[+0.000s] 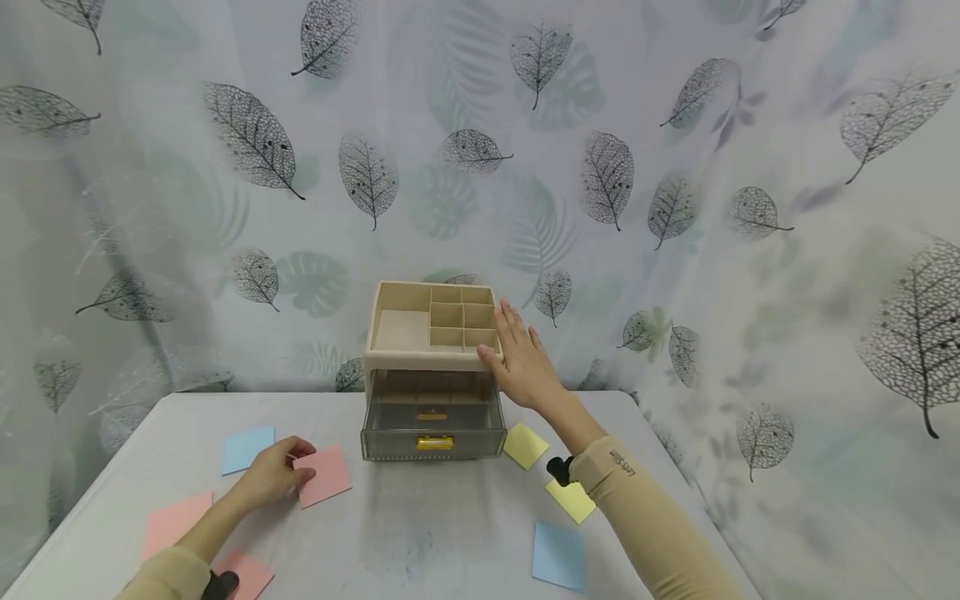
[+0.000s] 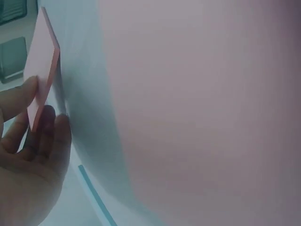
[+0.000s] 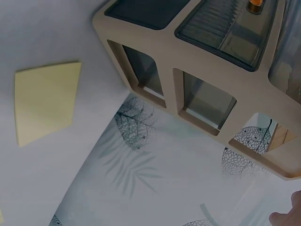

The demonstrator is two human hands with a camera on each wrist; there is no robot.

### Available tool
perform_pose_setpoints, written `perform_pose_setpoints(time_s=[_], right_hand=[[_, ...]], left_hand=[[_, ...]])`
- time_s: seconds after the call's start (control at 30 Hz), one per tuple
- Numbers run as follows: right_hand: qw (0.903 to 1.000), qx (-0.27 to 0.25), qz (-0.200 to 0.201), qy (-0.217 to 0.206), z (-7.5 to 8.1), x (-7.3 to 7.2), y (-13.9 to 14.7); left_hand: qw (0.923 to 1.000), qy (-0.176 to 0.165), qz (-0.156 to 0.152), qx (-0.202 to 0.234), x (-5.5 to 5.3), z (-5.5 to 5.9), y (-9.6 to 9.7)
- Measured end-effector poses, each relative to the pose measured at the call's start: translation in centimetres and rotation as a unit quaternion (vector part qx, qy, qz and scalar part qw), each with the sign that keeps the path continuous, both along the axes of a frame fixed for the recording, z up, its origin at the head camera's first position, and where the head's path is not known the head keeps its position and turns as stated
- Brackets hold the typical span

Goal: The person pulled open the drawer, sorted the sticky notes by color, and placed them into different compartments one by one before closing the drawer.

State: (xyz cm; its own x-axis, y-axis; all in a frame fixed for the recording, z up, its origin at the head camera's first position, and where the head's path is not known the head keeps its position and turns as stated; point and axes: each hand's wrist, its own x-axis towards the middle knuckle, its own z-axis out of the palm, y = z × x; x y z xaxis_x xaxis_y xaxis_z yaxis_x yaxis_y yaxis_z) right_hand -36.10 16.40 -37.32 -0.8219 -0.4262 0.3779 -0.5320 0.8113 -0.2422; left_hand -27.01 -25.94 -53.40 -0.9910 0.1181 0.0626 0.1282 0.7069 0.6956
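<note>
Pink pad [image 1: 327,476], square and thin, its pale face bordered by a deeper-toned edge, is pinched between the thumb and fingers of our left hand [image 1: 272,475], projecting past their tips. We see a blue pad [image 1: 246,448] just left of those fingers. On our right hand [image 1: 522,362] the fingers are straight and released, resting against the side of the cream organizer [image 1: 420,361]; its smoky drawer [image 1: 480,444] with gold handle [image 1: 435,442] sits below them, near a yellow pad [image 1: 527,446].
</note>
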Motion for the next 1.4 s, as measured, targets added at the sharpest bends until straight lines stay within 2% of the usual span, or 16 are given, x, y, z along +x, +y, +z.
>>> perform_pose_setpoints(time_s=[0.17, 0.3, 0.53, 0.83, 1.0, 1.17, 1.4], right_hand=[[1.0, -0.004, 0.001, 0.005, 0.0, 0.0, 0.0], [0.9999, -0.007, 0.003, 0.011, 0.0, 0.0, 0.0], [1.0, -0.008, 0.003, 0.004, -0.1, 0.0, 0.0], [0.9999, -0.012, 0.007, 0.006, -0.2, -0.1, 0.0], [0.9999, -0.007, 0.008, 0.011, -0.1, -0.2, 0.0], [0.9998, -0.005, 0.009, 0.016, -0.2, -0.3, 0.1], [0.9997, -0.008, 0.017, 0.017, -0.3, -0.3, 0.0]], left_hand=[[0.9992, -0.01, 0.012, 0.036, 0.4, 0.3, 0.1], [0.9978, -0.016, 0.011, 0.064, 0.7, 0.5, 0.1], [0.9929, -0.035, 0.018, 0.113, 1.2, 0.5, 0.1], [0.9903, -0.026, 0.012, 0.136, 1.7, 1.3, 0.4], [0.9905, 0.003, 0.016, 0.137, 1.8, 2.9, 0.4], [0.9893, 0.038, 0.028, 0.138, 1.8, 5.2, 0.3], [0.9837, 0.094, 0.054, 0.144, 2.2, 8.3, 0.5]])
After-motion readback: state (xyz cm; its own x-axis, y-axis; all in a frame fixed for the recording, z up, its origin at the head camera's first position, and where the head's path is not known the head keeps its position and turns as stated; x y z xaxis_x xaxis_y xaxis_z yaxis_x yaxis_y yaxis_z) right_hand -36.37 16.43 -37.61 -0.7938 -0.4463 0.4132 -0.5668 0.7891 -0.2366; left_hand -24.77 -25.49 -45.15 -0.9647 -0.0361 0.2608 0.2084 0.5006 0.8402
